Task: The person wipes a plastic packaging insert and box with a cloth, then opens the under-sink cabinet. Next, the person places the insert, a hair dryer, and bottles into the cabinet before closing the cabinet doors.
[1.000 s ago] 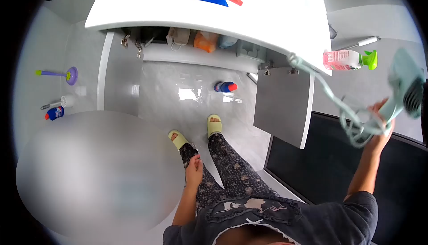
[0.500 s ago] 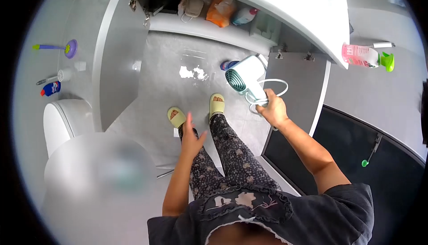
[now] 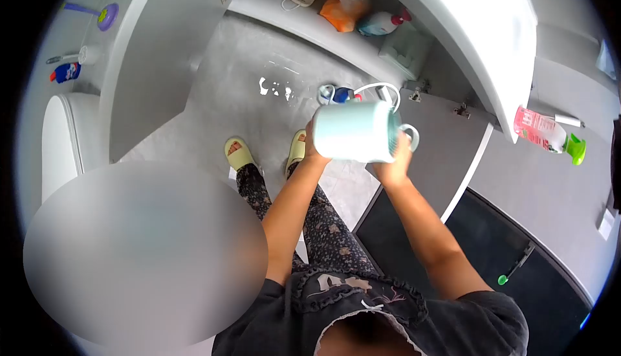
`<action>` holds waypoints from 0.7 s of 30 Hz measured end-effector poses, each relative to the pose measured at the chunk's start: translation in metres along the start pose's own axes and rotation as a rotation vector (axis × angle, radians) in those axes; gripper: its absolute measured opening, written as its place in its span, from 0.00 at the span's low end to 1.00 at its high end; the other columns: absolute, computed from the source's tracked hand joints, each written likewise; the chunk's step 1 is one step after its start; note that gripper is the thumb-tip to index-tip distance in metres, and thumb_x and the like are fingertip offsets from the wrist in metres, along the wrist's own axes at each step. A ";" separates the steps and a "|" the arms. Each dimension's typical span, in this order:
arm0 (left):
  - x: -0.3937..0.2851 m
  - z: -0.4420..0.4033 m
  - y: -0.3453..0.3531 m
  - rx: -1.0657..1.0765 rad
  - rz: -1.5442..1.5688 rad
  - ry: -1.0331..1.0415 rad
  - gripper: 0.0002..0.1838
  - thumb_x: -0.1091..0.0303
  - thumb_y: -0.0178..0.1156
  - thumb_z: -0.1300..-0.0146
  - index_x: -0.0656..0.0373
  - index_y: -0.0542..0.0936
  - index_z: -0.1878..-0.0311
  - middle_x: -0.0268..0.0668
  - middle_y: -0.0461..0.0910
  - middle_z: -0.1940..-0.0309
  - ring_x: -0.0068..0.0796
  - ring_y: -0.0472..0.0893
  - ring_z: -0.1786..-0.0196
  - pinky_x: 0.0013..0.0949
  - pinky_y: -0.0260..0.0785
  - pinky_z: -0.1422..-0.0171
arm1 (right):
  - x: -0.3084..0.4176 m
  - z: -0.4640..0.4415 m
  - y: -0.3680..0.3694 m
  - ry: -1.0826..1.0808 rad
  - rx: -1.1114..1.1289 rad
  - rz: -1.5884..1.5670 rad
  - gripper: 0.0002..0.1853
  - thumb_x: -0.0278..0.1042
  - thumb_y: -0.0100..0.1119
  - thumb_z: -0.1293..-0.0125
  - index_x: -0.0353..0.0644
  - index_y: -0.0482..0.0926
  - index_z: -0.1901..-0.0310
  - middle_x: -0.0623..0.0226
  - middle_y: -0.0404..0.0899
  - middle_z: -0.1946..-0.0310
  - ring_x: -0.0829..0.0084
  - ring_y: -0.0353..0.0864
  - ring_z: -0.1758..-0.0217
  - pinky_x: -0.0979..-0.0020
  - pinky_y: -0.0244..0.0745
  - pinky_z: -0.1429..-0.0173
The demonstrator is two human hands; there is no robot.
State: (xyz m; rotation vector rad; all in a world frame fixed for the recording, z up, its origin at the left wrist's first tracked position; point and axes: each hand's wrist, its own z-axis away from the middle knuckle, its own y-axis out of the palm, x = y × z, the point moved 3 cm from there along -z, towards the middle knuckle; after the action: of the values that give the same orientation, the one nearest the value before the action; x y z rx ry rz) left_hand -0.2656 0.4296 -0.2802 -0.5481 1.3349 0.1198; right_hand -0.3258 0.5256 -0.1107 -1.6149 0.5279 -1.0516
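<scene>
A pale mint hair dryer is held between my two hands above the floor, in front of the open cabinet. My left hand grips its left end, with the fingers mostly hidden behind it. At its right end, my right hand is closed on the dryer and its looped cord. Part of the cord hangs beyond the dryer, near a blue bottle on the floor.
An orange bag and a pump bottle lie inside the cabinet. Its doors stand open at both sides. A green-topped spray bottle is at the right. A toilet stands left. A large blurred area covers the lower left.
The dryer went from far right to the centre in my right hand, and my left hand has come up and taken hold of it. The view has shifted toward the cabinet's inside.
</scene>
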 end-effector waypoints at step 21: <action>0.001 0.007 0.028 0.376 0.239 -0.654 0.16 0.60 0.53 0.40 0.64 0.76 0.59 0.50 0.80 0.63 0.44 0.81 0.60 0.39 0.72 0.59 | -0.032 0.013 0.047 0.714 0.598 -1.183 0.29 0.33 0.71 0.49 0.38 0.70 0.45 0.70 0.75 0.58 0.79 0.73 0.57 0.75 0.71 0.51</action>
State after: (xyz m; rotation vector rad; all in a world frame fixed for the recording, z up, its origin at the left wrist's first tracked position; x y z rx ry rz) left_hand -0.2700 0.4568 -0.2890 -0.0113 0.7465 0.2168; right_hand -0.3224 0.5427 -0.1659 -0.8758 -0.3982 -2.4100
